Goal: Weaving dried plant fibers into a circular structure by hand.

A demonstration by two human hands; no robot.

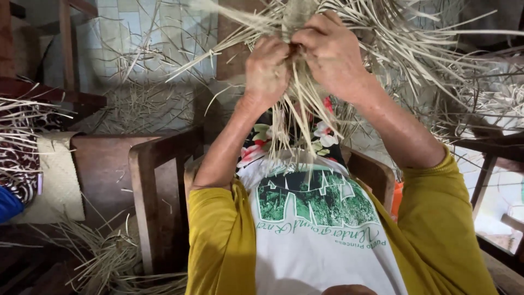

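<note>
Straw strips (pixel 305 117), light, springy and brittle-looking, fan loose; left hand (pixel 266 70) and right hand (pixel 329 53) pinch them fingers-together at the gathered knot, the surest grip.

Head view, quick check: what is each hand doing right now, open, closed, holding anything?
Left hand: closed, fingers pinching the dried straw strips.
Right hand: closed, gripping the same straw strips at the woven piece.

Two hands, the left hand (pixel 266 68) and right hand (pixel 329 52); one bundle of pale straw strips (pixel 305 117); one woven mat (pixel 57 177); one wooden chair (pixel 158 191); loose strips uncountable.
</note>
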